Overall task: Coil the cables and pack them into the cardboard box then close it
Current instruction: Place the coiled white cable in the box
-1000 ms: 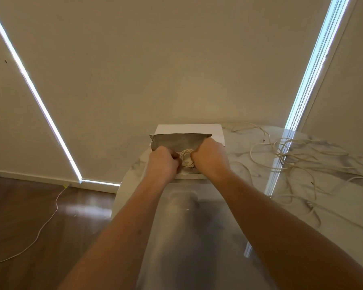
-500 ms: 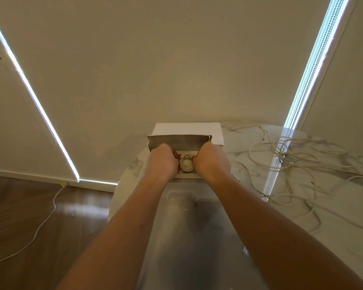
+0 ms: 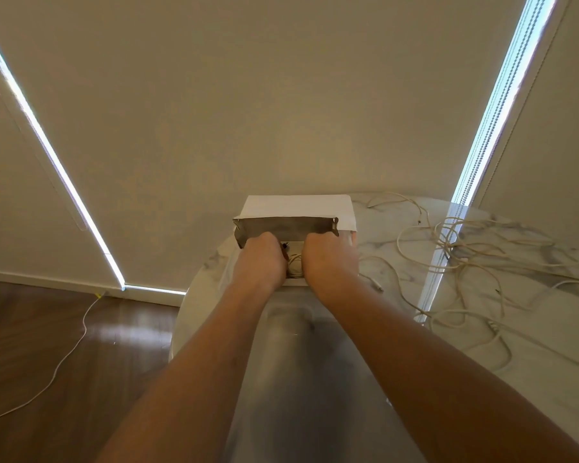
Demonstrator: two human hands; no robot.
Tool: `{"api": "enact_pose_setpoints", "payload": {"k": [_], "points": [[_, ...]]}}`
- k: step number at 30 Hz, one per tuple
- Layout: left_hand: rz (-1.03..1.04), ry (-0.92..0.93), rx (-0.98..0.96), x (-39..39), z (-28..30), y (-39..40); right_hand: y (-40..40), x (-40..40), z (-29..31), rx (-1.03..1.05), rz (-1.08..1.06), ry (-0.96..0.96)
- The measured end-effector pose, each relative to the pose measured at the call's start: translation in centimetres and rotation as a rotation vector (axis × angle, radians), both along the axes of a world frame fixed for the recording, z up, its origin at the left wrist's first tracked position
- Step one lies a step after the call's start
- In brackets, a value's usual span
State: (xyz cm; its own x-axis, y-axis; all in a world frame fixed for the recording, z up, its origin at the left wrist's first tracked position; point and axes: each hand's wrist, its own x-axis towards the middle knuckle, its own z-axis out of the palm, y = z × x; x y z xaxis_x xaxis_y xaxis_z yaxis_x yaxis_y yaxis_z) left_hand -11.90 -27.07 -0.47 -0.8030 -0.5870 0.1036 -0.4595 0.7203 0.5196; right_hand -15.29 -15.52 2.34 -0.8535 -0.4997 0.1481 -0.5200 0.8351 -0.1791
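Note:
An open cardboard box (image 3: 281, 227) with a white lid flap (image 3: 298, 205) stands at the far edge of the marble table. Both my hands reach into it. My left hand (image 3: 261, 259) and my right hand (image 3: 328, 259) are closed side by side on a coiled beige cable (image 3: 294, 262), which shows only in the gap between them, low inside the box. A dark plug tip (image 3: 285, 245) peeks out beside my left hand. A tangle of loose beige cables (image 3: 465, 248) lies on the table to the right.
The round marble table (image 3: 398, 228) ends just left of the box, with dark wood floor (image 3: 64, 345) below. A white cord (image 3: 71, 349) trails across the floor. A blind-covered window stands close behind the box.
Both hands have pushed the coiled cable lower into the box and moved closer together, so less of the coil shows between them.

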Motion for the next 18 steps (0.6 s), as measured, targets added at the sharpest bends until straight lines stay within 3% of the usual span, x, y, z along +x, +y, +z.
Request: {"api": "enact_pose_setpoints", "payload": {"k": [18], "points": [[-0.07,0.175,0.071,1.1,0.8,1.8,2.3,-0.7,-0.5,-0.216,0.037,0.017]]}}
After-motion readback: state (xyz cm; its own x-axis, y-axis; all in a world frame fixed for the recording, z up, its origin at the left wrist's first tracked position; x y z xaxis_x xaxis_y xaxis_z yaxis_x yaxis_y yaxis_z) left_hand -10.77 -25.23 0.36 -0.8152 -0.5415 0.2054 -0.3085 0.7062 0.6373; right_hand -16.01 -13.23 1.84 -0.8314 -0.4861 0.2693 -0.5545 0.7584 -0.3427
